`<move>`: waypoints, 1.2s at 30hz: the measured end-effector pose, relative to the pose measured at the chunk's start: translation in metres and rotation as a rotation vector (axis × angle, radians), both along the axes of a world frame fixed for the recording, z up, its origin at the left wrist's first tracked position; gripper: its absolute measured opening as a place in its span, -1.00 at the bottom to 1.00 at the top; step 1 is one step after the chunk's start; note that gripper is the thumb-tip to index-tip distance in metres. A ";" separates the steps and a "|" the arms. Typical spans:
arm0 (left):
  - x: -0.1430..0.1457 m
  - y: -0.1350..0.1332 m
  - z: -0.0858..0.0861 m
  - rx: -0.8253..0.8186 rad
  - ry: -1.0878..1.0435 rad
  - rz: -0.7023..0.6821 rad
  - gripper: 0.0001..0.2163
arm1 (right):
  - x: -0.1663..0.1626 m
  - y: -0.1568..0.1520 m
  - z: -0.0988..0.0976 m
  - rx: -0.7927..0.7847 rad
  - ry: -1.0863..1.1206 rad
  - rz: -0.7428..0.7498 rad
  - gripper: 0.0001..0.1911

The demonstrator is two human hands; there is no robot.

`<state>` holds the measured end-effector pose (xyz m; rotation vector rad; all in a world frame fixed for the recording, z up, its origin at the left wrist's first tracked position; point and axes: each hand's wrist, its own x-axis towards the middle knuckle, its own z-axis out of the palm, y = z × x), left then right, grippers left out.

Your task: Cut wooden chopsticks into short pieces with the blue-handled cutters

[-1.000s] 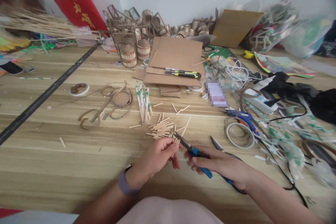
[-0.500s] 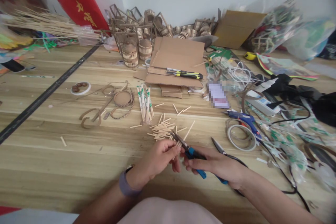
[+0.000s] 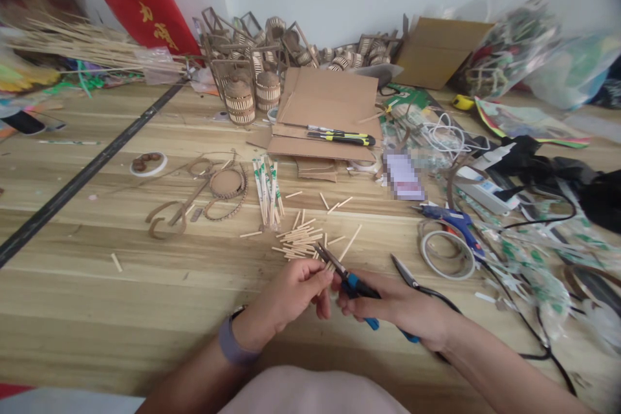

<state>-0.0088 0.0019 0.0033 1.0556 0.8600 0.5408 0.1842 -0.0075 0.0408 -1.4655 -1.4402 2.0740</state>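
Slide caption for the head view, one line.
Left grip pinches thin wooden sticks, right grip holds blue-handled pliers at them, a pile of short sticks just beyond.

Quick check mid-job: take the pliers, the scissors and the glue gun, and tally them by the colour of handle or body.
Blue: 2 (pliers in the right hand; glue gun)
Black: 1 (scissors, partly hidden by the right hand and forearm)
Total: 3

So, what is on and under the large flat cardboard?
Utility knives lie on the large cardboard. Below its front edge, smaller cardboard pieces show; anything deeper beneath is covered.
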 end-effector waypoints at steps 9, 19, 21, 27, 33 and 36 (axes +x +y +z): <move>0.000 0.000 0.002 0.012 0.027 -0.007 -0.56 | -0.003 -0.002 -0.009 0.059 -0.075 0.001 -0.78; -0.002 0.002 -0.001 0.012 0.051 -0.071 -0.54 | -0.006 -0.004 -0.018 0.195 -0.138 0.049 -0.83; -0.003 0.002 -0.001 0.026 0.070 -0.082 -0.56 | -0.006 -0.004 -0.017 0.175 -0.133 0.045 -0.81; -0.005 0.002 0.004 0.009 0.066 -0.082 -0.58 | -0.002 -0.004 -0.008 0.085 -0.025 -0.007 -0.77; -0.001 0.000 0.008 -0.043 0.067 -0.056 -0.55 | -0.002 -0.006 0.003 -0.021 0.040 -0.060 -0.73; -0.001 0.000 0.008 -0.023 0.079 -0.051 -0.56 | -0.003 -0.006 0.002 -0.026 0.010 -0.060 -0.72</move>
